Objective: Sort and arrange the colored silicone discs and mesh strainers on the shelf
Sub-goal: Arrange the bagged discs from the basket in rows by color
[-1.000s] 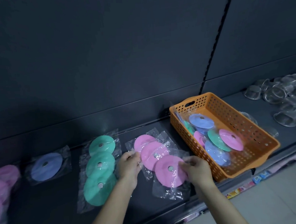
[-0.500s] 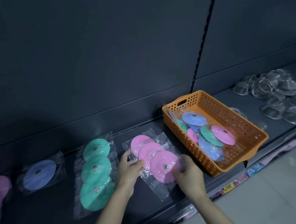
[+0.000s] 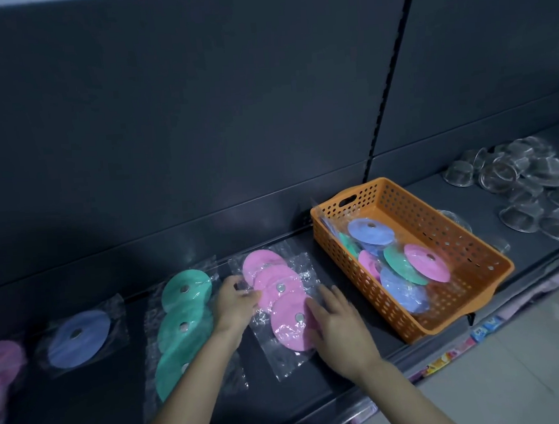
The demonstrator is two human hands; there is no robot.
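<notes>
Quick count off the shelf (image 3: 86,407): three pink discs (image 3: 289,330) in one overlapping row, three green discs (image 3: 184,294) in the next, and one lone blue disc (image 3: 78,338). At the far left there's another pink bunch (image 3: 1,363), way too blurry to count. One orange basket (image 3: 393,197). The basket discs (image 3: 370,232) look like two pink, two green and at least two blue, but they're piled up so it could be more. The strainers (image 3: 535,194) on the right are a heap, easily over ten, no exact number from me. There's also a stray strainer (image 3: 455,221) behind the basket. Two hands: left hand (image 3: 234,301), right hand (image 3: 335,323).
</notes>
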